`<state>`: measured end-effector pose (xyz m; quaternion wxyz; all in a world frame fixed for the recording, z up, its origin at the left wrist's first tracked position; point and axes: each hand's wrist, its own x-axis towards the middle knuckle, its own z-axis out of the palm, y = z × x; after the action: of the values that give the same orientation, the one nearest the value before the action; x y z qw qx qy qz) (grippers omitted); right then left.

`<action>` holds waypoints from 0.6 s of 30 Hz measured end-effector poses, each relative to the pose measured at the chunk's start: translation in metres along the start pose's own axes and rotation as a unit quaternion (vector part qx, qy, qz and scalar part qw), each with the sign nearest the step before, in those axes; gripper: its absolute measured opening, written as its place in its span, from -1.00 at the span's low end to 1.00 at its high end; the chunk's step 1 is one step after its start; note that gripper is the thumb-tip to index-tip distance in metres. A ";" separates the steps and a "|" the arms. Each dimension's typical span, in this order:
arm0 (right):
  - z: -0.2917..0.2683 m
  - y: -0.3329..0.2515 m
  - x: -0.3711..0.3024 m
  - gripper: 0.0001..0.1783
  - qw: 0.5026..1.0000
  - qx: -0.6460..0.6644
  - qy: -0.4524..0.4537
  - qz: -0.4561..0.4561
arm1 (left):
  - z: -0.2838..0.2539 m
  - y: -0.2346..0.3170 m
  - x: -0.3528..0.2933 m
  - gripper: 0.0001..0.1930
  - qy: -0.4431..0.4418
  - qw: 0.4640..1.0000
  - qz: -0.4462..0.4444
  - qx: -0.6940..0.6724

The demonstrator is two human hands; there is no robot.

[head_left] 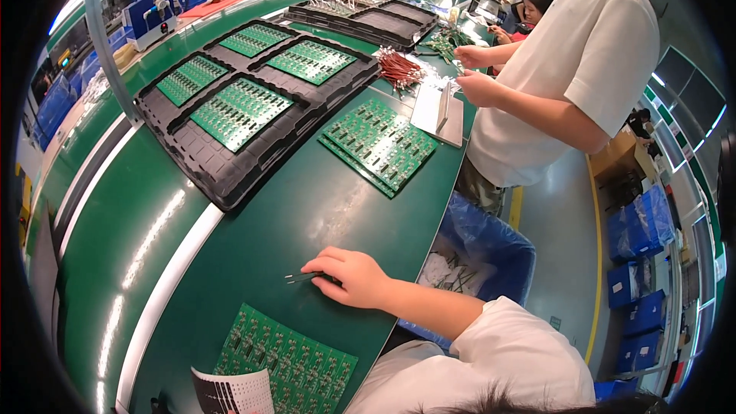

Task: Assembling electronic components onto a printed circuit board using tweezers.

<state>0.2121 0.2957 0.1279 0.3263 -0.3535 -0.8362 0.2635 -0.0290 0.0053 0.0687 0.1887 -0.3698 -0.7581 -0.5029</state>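
Observation:
My right hand (349, 279) reaches in from the right, palm down over the green tabletop. Its fingers and thumb close on dark tweezers (305, 278), whose thin tips stick out to the left. Just below it lies a green circuit board panel (295, 364) filled with rows of small parts. A curled sheet with black stripes and dotted white areas (238, 392) overlaps that panel's lower left corner. My left hand is not in view. Farther up, a stack of green circuit board panels (379, 142) lies near the table's right edge.
A black tray (230, 184) holds several green panels, with another black tray (391, 27) beyond. Red wires (399, 69) lie beside a co-worker in a white shirt (583, 54), whose hands work at the bench. A blue lined bin (498, 253) stands below the table edge.

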 end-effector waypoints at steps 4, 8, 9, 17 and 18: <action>0.002 0.002 -0.005 -0.74 0.999 0.008 0.014 -0.035 | 0.007 0.003 -0.010 -0.63 -0.005 1.000 -0.011 0.006; -0.008 -0.006 -0.008 -0.72 0.999 0.011 0.002 -0.051 | 0.005 0.016 -0.013 -0.63 -0.002 1.000 -0.017 0.012; -0.008 -0.005 -0.009 -0.72 0.999 0.008 0.000 -0.048 | 0.005 0.015 -0.014 -0.63 -0.005 1.000 -0.019 0.011; -0.014 -0.008 -0.008 -0.72 0.998 0.006 -0.025 -0.055 | -0.022 -0.136 -0.004 -0.85 -0.025 0.842 0.535 0.066; -0.014 -0.008 -0.009 -0.72 0.998 0.010 -0.023 -0.057 | -0.015 -0.158 0.007 -0.87 0.129 0.603 0.787 -0.032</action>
<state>0.2237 0.2873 0.1391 0.3252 -0.2956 -0.8597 0.2605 -0.1538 -0.0400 -0.0188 0.5952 -0.7605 -0.1258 -0.2270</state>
